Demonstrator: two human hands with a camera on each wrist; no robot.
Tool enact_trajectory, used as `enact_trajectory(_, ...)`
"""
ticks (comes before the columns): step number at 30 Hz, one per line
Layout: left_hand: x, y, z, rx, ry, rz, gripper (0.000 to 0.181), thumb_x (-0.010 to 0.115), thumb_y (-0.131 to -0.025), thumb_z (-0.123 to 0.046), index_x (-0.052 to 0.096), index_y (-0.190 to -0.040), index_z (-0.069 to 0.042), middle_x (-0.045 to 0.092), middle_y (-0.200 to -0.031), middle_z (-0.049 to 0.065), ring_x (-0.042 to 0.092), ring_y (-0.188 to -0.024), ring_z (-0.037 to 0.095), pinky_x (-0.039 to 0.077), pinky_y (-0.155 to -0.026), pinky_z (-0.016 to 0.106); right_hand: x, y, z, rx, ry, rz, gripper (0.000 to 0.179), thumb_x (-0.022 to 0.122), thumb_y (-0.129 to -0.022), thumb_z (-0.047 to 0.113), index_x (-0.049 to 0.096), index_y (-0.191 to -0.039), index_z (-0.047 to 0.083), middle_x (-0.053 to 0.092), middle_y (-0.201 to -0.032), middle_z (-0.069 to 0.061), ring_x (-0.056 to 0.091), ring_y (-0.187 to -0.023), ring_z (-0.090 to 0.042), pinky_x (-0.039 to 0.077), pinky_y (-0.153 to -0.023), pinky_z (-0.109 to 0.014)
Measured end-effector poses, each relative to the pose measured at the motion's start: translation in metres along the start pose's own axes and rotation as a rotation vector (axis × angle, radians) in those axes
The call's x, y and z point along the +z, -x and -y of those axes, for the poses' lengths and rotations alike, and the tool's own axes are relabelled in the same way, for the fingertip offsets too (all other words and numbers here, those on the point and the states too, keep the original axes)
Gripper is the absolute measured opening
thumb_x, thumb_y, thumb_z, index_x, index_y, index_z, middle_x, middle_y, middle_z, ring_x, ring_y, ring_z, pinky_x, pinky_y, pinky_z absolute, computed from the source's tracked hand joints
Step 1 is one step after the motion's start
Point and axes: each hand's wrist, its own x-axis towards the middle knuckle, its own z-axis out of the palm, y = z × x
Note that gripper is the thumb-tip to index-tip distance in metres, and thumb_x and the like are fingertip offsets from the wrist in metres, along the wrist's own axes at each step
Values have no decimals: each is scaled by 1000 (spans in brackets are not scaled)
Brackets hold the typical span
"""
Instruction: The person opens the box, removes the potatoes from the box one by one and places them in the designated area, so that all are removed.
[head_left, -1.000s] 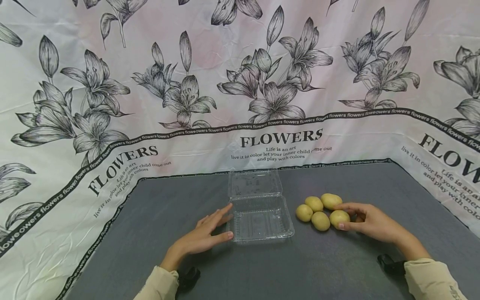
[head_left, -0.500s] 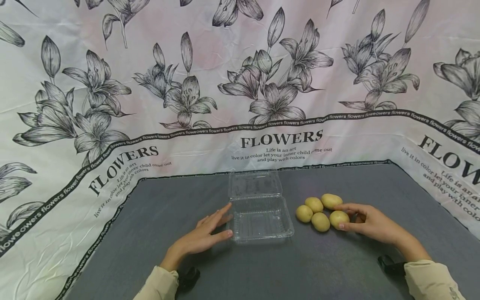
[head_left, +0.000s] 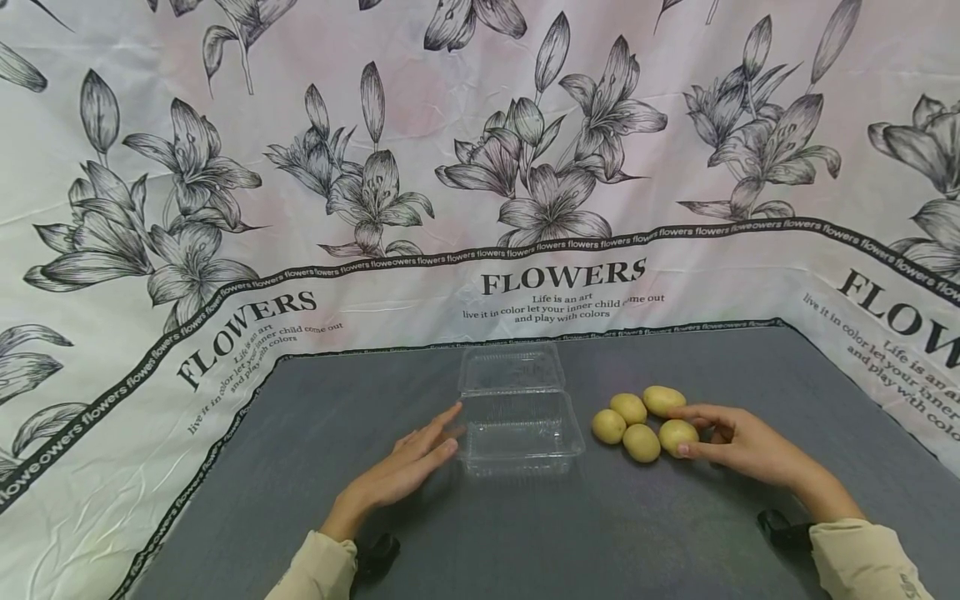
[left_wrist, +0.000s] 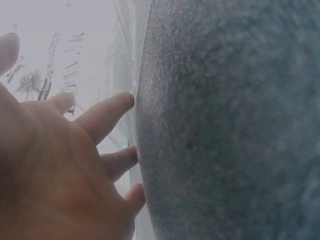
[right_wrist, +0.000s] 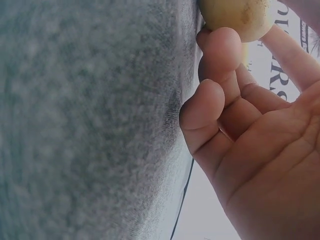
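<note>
A clear plastic clamshell box (head_left: 517, 425) lies in the middle of the table in the head view, its lid (head_left: 512, 368) folded back behind it. My left hand (head_left: 401, 467) is at the box's left side, fingers extended and fingertips right at its wall. In the left wrist view this hand (left_wrist: 75, 160) has its fingers spread. To the right of the box sit several small yellow potatoes (head_left: 641, 443) in a cluster. My right hand (head_left: 738, 442) holds the nearest right one, a potato (head_left: 677, 437), between thumb and fingers. In the right wrist view, that potato (right_wrist: 235, 17) shows brown specks.
A dark grey cloth covers the table (head_left: 570, 542). Behind and at both sides hangs a white curtain (head_left: 405, 308) printed with flowers and lettering. Black straps (head_left: 378, 557) are at the wrists below the sleeves.
The box's front rim has risen in the view and its lid has shifted slightly, while my left thumb has moved up along its side. My right hand and the potatoes stay in place.
</note>
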Motion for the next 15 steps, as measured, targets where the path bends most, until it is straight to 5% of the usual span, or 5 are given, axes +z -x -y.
enact_trajectory(15,3,0,-3,-28,-14,-62,59,30,-111,-46,15,-165,-29,40,-163,5,22,-156,37,7,-118,73,-2,1,2,21,2,-1,51,74,-95,22,60,-140,3,67,-122,-23,58,-64,-10,50,-57,-27)
